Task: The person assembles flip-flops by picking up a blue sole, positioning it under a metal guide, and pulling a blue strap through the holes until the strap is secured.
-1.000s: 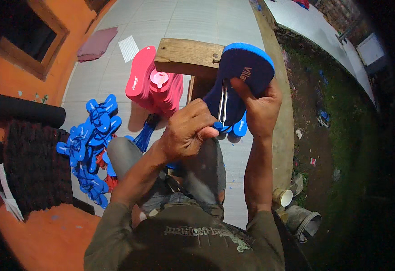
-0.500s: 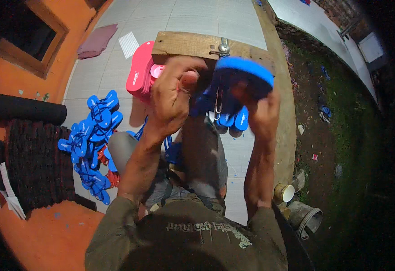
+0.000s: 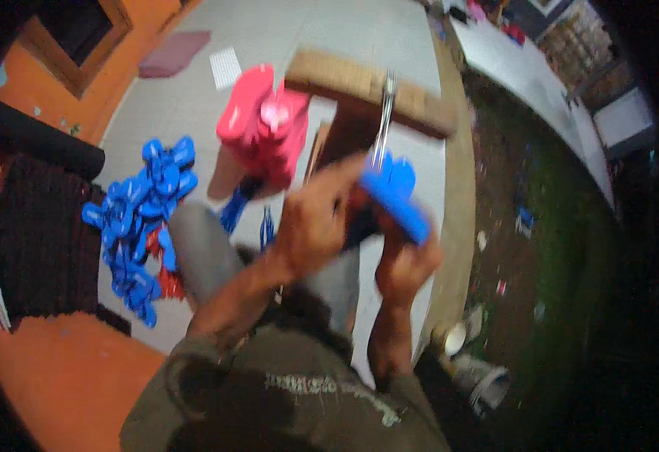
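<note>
- Blue sandal sole (image 3: 396,206): raised between the hands, nearly edge-on; long axis unclear, visible edge slants from upper left to lower right.
- Right hand (image 3: 408,265): fingers gripping the sole's lower right part.
- Left hand (image 3: 313,222): by its upper left end, fingers curled; blur hides whether they pinch anything.
- Metal rod (image 3: 383,128): slants from wooden beam (image 3: 352,77) toward left fingers; contact unclear.
- Shirt (image 3: 307,388) lettering: pale, blurred, illegible.
</note>
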Demonstrator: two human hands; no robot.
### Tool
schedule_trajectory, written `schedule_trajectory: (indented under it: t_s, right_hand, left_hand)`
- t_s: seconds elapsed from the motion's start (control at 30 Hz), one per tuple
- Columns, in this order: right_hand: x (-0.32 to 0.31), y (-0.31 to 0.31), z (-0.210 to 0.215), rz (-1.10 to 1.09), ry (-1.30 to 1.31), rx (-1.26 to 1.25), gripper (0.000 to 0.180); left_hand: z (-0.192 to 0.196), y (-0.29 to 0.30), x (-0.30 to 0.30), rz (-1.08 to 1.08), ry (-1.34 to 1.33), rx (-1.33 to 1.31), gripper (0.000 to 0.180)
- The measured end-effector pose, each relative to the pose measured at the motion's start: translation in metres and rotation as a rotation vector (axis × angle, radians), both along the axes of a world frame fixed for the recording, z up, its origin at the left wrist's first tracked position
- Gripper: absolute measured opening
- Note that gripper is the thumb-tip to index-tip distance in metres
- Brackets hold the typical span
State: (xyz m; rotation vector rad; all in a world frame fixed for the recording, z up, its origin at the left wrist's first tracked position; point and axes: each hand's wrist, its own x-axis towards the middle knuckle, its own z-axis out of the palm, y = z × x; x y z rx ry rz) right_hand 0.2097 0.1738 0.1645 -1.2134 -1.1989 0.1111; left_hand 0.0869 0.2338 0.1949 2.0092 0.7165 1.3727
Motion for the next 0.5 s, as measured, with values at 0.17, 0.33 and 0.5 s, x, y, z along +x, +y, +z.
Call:
schedule_trajectory:
  t_s: [0.17,0.33,0.5]
  right_hand:
    - [0.007,-0.003,0.005,0.272,0.412,-0.070,0.023]
    - [-0.001,-0.029,-0.031,0.122,-0.050,-0.099,0.026]
    - [-0.010,0.001,-0.025,0.446,0.287,-0.140,0.028]
  left_hand:
    - [-0.015,0.011,0.011,-0.137,-0.133,-0.105,0.048]
    - [-0.044,0.001,-0.003,-0.154,-0.122,-0.030,0.027]
    - [-0.040,-0.012,-0.040,-0.173,-0.077,-0.033,0.027]
